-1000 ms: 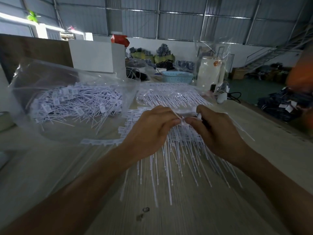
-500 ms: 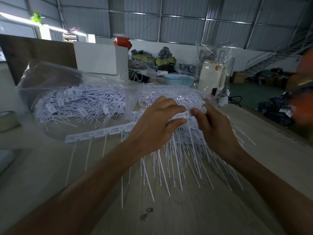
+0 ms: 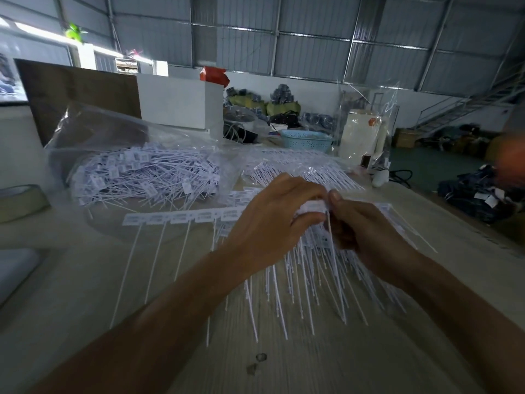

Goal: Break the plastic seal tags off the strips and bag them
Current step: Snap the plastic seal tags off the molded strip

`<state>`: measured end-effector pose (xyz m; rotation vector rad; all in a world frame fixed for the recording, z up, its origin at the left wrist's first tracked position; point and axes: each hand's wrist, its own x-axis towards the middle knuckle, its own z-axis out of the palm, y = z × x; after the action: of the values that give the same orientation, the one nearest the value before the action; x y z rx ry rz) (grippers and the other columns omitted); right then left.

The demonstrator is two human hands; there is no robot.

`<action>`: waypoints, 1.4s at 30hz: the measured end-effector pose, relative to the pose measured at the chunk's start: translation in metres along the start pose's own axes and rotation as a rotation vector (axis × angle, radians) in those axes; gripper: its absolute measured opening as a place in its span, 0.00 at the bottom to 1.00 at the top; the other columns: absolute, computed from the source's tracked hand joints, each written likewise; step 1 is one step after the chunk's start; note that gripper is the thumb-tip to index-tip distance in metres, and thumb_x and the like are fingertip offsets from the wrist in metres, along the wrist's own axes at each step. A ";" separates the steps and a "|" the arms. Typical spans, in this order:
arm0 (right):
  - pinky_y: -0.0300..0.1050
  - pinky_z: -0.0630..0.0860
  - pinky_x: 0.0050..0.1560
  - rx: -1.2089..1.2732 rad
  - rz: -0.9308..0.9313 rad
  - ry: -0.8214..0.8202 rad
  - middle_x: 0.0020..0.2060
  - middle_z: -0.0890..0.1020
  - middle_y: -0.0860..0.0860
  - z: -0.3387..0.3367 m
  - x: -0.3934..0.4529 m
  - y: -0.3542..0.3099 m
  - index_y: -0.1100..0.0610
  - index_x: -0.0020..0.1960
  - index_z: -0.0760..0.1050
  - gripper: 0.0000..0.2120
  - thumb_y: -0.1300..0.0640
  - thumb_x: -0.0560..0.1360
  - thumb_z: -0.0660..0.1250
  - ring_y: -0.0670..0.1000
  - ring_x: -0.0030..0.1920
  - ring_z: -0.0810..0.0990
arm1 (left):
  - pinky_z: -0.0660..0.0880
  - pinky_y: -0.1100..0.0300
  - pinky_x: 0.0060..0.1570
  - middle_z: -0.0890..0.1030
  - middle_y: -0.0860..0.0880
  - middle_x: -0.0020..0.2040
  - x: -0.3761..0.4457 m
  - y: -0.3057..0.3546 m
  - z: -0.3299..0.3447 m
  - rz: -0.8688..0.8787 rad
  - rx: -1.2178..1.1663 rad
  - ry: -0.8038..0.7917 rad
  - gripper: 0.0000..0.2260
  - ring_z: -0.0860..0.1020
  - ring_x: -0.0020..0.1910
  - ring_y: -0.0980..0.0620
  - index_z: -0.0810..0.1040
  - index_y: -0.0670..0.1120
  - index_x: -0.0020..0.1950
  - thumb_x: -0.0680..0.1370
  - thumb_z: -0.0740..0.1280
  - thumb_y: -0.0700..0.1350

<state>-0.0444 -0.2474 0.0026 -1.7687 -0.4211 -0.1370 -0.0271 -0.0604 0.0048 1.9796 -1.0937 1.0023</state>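
Observation:
A white strip of joined seal tags [image 3: 181, 217] runs left from my left hand [image 3: 272, 217], its long tails hanging down over the table. My left hand grips the strip's right end. My right hand [image 3: 360, 231] pinches the end tag [image 3: 312, 207] and its tail right beside the left hand's fingertips. Under both hands lies a heap of more tag strips [image 3: 326, 268]. A clear plastic bag [image 3: 136, 172] with several loose tags in it lies open at the left.
A second clear bag of tag strips [image 3: 298, 169] lies behind my hands. Further back stand a white box [image 3: 179, 100], a blue basket [image 3: 306, 140] and a white jug [image 3: 360, 132]. The table's right edge [image 3: 466, 220] runs diagonally; dark bundles lie on the floor beyond.
Both hands have lifted a strip up from the heap, so its left part and tails now show. The right hand's pinch has closed up against the left hand.

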 end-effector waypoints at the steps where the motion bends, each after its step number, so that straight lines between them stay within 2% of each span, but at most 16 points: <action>1: 0.39 0.60 0.29 0.010 -0.017 -0.014 0.28 0.64 0.49 0.003 -0.001 -0.003 0.55 0.34 0.74 0.25 0.36 0.77 0.62 0.48 0.28 0.59 | 0.67 0.65 0.46 0.78 0.55 0.48 0.000 0.002 0.000 -0.019 -0.023 0.000 0.11 0.73 0.47 0.55 0.79 0.46 0.54 0.74 0.75 0.43; 4: 0.41 0.58 0.30 0.029 -0.064 0.019 0.27 0.62 0.50 0.006 -0.006 -0.010 0.57 0.35 0.75 0.24 0.38 0.77 0.64 0.48 0.28 0.58 | 0.71 0.61 0.44 0.78 0.53 0.47 0.001 0.006 0.000 -0.047 -0.054 -0.015 0.12 0.74 0.45 0.55 0.77 0.47 0.54 0.74 0.74 0.46; 7: 0.44 0.58 0.31 0.023 -0.069 0.098 0.27 0.63 0.53 0.003 -0.010 -0.017 0.61 0.39 0.80 0.24 0.40 0.74 0.64 0.50 0.28 0.60 | 0.74 0.61 0.47 0.78 0.52 0.53 0.000 0.005 -0.001 -0.036 -0.043 -0.099 0.14 0.74 0.50 0.56 0.74 0.50 0.60 0.77 0.69 0.53; 10: 0.43 0.62 0.32 0.049 -0.040 0.193 0.28 0.67 0.52 -0.004 -0.012 -0.021 0.53 0.34 0.81 0.19 0.40 0.74 0.63 0.49 0.28 0.63 | 0.72 0.60 0.53 0.77 0.51 0.61 -0.003 -0.003 -0.006 -0.072 0.061 -0.169 0.18 0.74 0.58 0.55 0.70 0.54 0.68 0.80 0.64 0.55; 12: 0.43 0.62 0.33 0.080 -0.007 0.199 0.28 0.67 0.51 -0.006 -0.013 -0.021 0.53 0.33 0.79 0.20 0.41 0.75 0.62 0.49 0.29 0.63 | 0.71 0.58 0.52 0.79 0.51 0.59 -0.005 -0.009 -0.010 -0.103 0.131 -0.156 0.19 0.74 0.56 0.53 0.71 0.52 0.69 0.79 0.66 0.54; 16: 0.40 0.59 0.30 0.036 -0.004 0.140 0.28 0.65 0.49 0.002 -0.013 -0.017 0.56 0.36 0.72 0.20 0.40 0.76 0.62 0.47 0.28 0.60 | 0.74 0.54 0.47 0.82 0.50 0.51 -0.009 -0.009 -0.008 -0.025 0.267 -0.135 0.14 0.77 0.48 0.50 0.79 0.46 0.62 0.79 0.68 0.51; 23: 0.38 0.61 0.27 -0.038 -0.021 0.120 0.26 0.65 0.46 0.004 -0.014 -0.017 0.59 0.40 0.64 0.18 0.47 0.80 0.62 0.44 0.25 0.60 | 0.75 0.51 0.45 0.83 0.48 0.47 -0.010 0.003 -0.007 0.122 0.429 -0.121 0.12 0.79 0.44 0.47 0.81 0.45 0.56 0.81 0.65 0.51; 26: 0.37 0.63 0.28 -0.092 -0.042 0.141 0.28 0.64 0.51 0.005 -0.014 -0.015 0.65 0.43 0.66 0.19 0.49 0.80 0.63 0.43 0.25 0.63 | 0.73 0.53 0.41 0.81 0.48 0.41 -0.011 0.009 -0.005 0.134 0.484 -0.160 0.10 0.79 0.39 0.46 0.80 0.45 0.51 0.82 0.60 0.46; 29: 0.35 0.71 0.30 -0.306 -0.143 0.192 0.33 0.71 0.64 0.003 -0.013 -0.011 0.72 0.48 0.70 0.24 0.48 0.79 0.63 0.47 0.27 0.74 | 0.72 0.53 0.42 0.81 0.49 0.41 -0.011 0.008 -0.006 0.127 0.482 -0.189 0.11 0.79 0.39 0.46 0.80 0.46 0.52 0.78 0.58 0.41; 31: 0.51 0.76 0.37 -0.460 -0.231 0.199 0.38 0.74 0.69 0.002 -0.014 -0.010 0.72 0.52 0.72 0.29 0.43 0.77 0.62 0.60 0.36 0.77 | 0.73 0.52 0.44 0.82 0.50 0.44 -0.012 0.006 -0.006 0.119 0.471 -0.229 0.12 0.80 0.41 0.47 0.81 0.46 0.54 0.75 0.61 0.38; 33: 0.54 0.73 0.37 -0.566 -0.297 0.203 0.35 0.74 0.67 0.000 -0.015 -0.009 0.70 0.54 0.74 0.31 0.39 0.75 0.60 0.61 0.33 0.73 | 0.73 0.52 0.43 0.82 0.51 0.44 -0.013 0.004 -0.005 0.099 0.424 -0.236 0.13 0.80 0.41 0.48 0.81 0.47 0.55 0.74 0.66 0.35; 35: 0.40 0.65 0.30 -0.633 -0.362 0.193 0.27 0.70 0.55 -0.004 -0.015 -0.010 0.67 0.55 0.75 0.29 0.40 0.76 0.60 0.50 0.27 0.67 | 0.74 0.52 0.42 0.83 0.51 0.43 -0.014 0.001 -0.002 0.057 0.291 -0.225 0.12 0.81 0.40 0.49 0.81 0.47 0.53 0.75 0.66 0.33; 37: 0.33 0.62 0.28 -0.769 -0.457 0.161 0.23 0.65 0.45 -0.007 -0.018 -0.012 0.58 0.54 0.75 0.18 0.43 0.79 0.60 0.45 0.25 0.68 | 0.78 0.51 0.42 0.84 0.52 0.43 -0.014 -0.001 -0.001 -0.019 0.119 -0.200 0.12 0.82 0.40 0.52 0.83 0.49 0.49 0.77 0.65 0.34; 39: 0.31 0.62 0.28 -0.810 -0.513 0.133 0.23 0.66 0.45 -0.010 -0.019 -0.009 0.51 0.56 0.73 0.12 0.44 0.80 0.61 0.44 0.25 0.69 | 0.79 0.50 0.42 0.85 0.53 0.42 -0.013 -0.004 0.001 -0.074 0.026 -0.189 0.12 0.82 0.39 0.54 0.84 0.49 0.48 0.80 0.64 0.35; 41: 0.31 0.61 0.29 -0.701 -0.462 0.163 0.25 0.67 0.47 -0.013 -0.016 -0.007 0.56 0.54 0.76 0.17 0.43 0.79 0.62 0.45 0.26 0.67 | 0.78 0.51 0.42 0.84 0.52 0.42 -0.011 -0.005 0.000 -0.044 -0.005 -0.188 0.11 0.82 0.40 0.53 0.84 0.48 0.49 0.81 0.64 0.36; 42: 0.32 0.61 0.29 -0.661 -0.439 0.185 0.26 0.66 0.46 -0.015 -0.014 -0.006 0.57 0.49 0.76 0.17 0.42 0.77 0.63 0.44 0.26 0.67 | 0.78 0.52 0.43 0.84 0.52 0.43 -0.011 -0.004 -0.001 -0.015 0.007 -0.192 0.10 0.82 0.41 0.53 0.84 0.47 0.50 0.82 0.63 0.38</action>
<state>-0.0575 -0.2637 0.0077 -2.2519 -0.6763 -0.8222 -0.0279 -0.0538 -0.0047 2.1207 -1.1767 0.8222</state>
